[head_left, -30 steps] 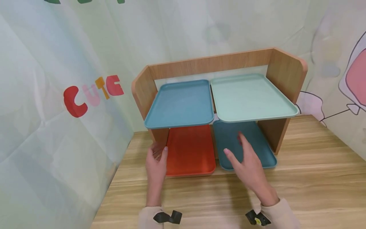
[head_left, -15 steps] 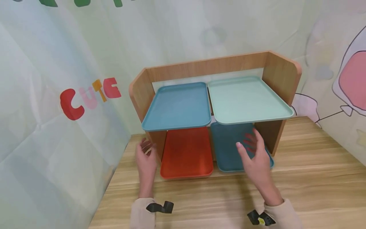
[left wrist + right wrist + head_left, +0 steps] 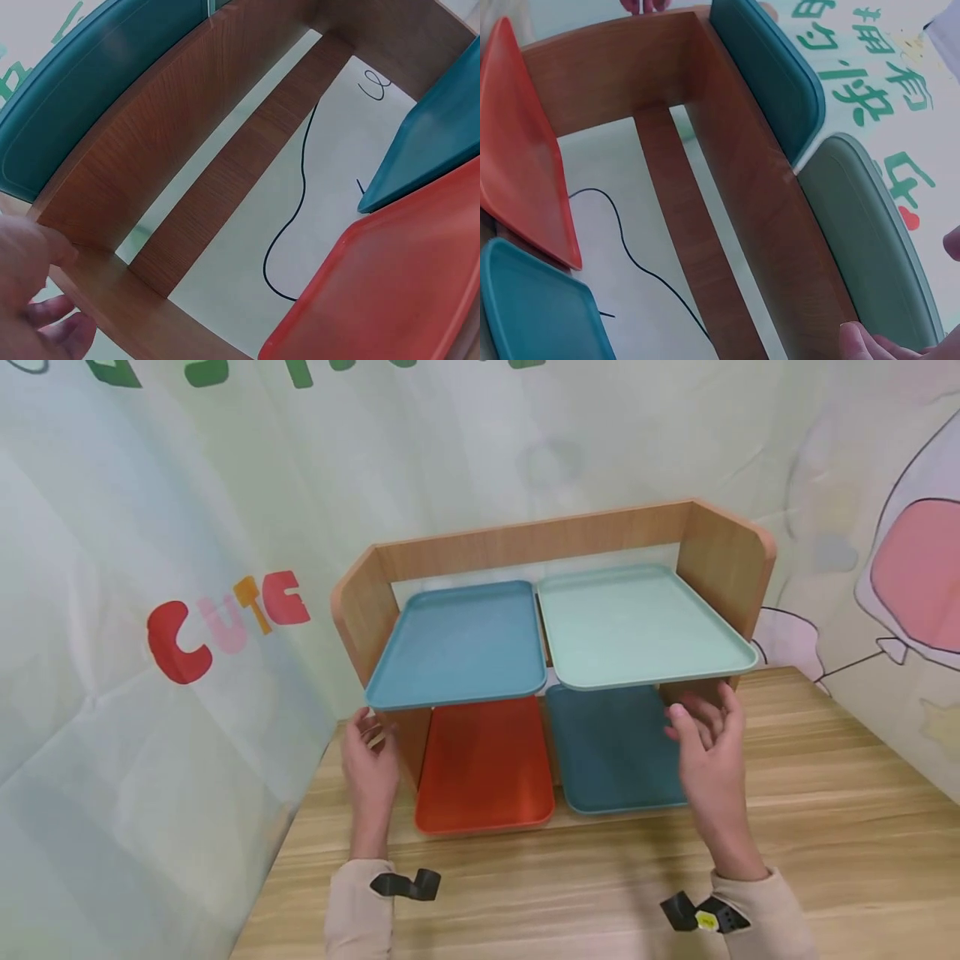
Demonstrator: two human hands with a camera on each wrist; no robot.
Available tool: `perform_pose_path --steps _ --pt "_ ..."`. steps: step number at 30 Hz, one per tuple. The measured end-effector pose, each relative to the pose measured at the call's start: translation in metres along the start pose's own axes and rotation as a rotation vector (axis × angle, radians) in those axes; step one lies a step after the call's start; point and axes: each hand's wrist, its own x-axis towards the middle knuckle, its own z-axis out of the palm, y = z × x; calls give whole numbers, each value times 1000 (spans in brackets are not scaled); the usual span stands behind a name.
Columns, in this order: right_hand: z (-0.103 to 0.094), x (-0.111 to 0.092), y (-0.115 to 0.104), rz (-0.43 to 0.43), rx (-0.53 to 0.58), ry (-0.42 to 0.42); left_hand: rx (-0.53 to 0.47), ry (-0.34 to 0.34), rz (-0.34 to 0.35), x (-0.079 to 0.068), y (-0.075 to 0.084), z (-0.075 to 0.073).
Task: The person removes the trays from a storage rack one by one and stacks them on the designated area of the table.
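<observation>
A two-tier wooden shelf (image 3: 525,537) stands on the table and carries several trays. On top are a blue tray (image 3: 461,643) and a mint-green tray (image 3: 645,627); below lie a red tray (image 3: 486,764) and a dark teal tray (image 3: 615,747). My left hand (image 3: 371,768) is at the shelf's left side panel (image 3: 135,300), fingers loosely bent; whether it touches the panel I cannot tell. By the right side panel, below the mint-green tray's front corner, my right hand (image 3: 714,760) is raised with thumb and fingers spread apart. It covers the teal tray's right edge and holds nothing.
The wood-grain table (image 3: 540,893) extends in front of the shelf and to its right. A printed curtain (image 3: 450,452) hangs behind the shelf and along the left side. Dark bands with small devices (image 3: 408,885) sit on both sleeves.
My right hand has moved right, from in front of the teal tray to the right side panel. My left hand has shifted left from beside the red tray to the left panel. The trays stay put.
</observation>
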Motion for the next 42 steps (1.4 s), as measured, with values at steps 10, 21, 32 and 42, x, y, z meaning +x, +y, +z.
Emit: perform_pose_path --steps 10,21,32,42 --pt "-18 19 -9 40 75 74 42 -20 41 11 3 3" --pt "-27 38 -18 48 157 75 50 9 92 24 5 8" --pt "-25 51 -25 66 272 53 110 30 170 29 0 10" --pt "-21 54 -27 91 371 8 117 44 183 29 -2 8"
